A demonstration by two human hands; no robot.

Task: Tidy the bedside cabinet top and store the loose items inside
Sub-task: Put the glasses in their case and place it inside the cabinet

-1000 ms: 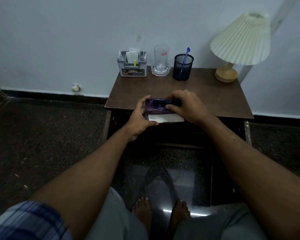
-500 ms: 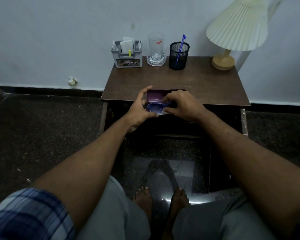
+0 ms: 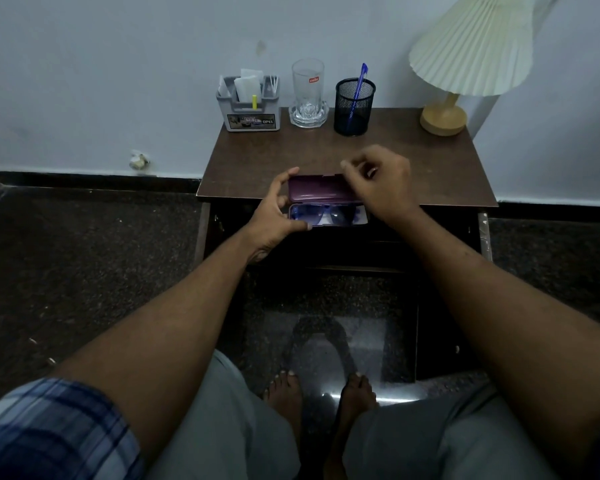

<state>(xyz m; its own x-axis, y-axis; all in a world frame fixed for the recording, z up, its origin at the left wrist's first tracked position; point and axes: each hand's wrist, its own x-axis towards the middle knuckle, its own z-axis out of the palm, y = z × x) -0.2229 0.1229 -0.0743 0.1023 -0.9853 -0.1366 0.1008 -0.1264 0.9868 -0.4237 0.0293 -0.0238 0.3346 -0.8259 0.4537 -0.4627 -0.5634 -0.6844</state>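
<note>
A purple glasses case (image 3: 317, 188) is held open at the front edge of the brown cabinet top (image 3: 430, 168). Dark sunglasses (image 3: 329, 213) lie inside its lower half on a pale lining. My left hand (image 3: 274, 211) grips the case's left end, thumb on the lid and fingers under the base. My right hand (image 3: 378, 181) hovers over the lid's right end with fingers curled; whether it touches the lid I cannot tell. The cabinet's front below is dark and looks open.
Along the back of the top stand a grey organiser (image 3: 248, 105) with papers, a clear glass (image 3: 308, 93) on a coaster, a black mesh cup (image 3: 354, 107) with a blue pen, and a lamp (image 3: 465, 64). My bare feet (image 3: 321, 393) rest on the floor.
The sunglasses went from my right hand's grip down into the case. My right hand lifted off them and moved up to the lid's right end. The view dipped slightly.
</note>
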